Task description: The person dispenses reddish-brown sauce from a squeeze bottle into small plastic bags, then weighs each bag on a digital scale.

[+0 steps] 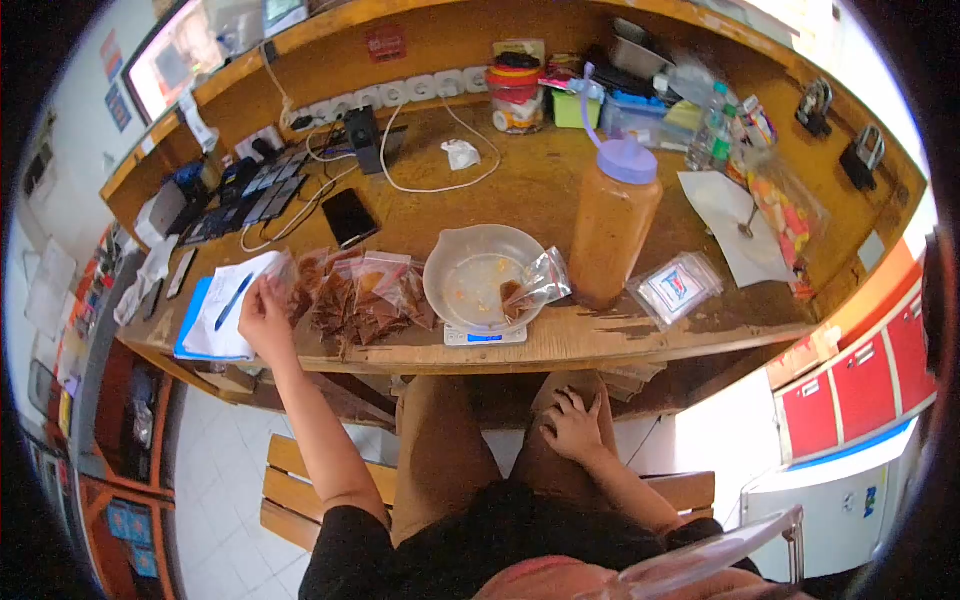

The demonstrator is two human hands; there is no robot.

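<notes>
My left hand is closed at the left end of a pile of small plastic bags of brown sauce. Its fingers pinch the clear edge of one plastic bag. Just beside that hand lies a white notepad with a blue pen across it. My right hand rests on my thigh, fingers spread and holding nothing. In front of me a white bowl stands on a small digital scale. Leaning inside the bowl is an opened clear bag with some brown sauce at its bottom.
A tall squeeze bottle of brown sauce with a lilac cap stands right of the bowl. Beyond it lie a pack of clear bags and white paper. Farther back are a black phone, a white cable and tubs.
</notes>
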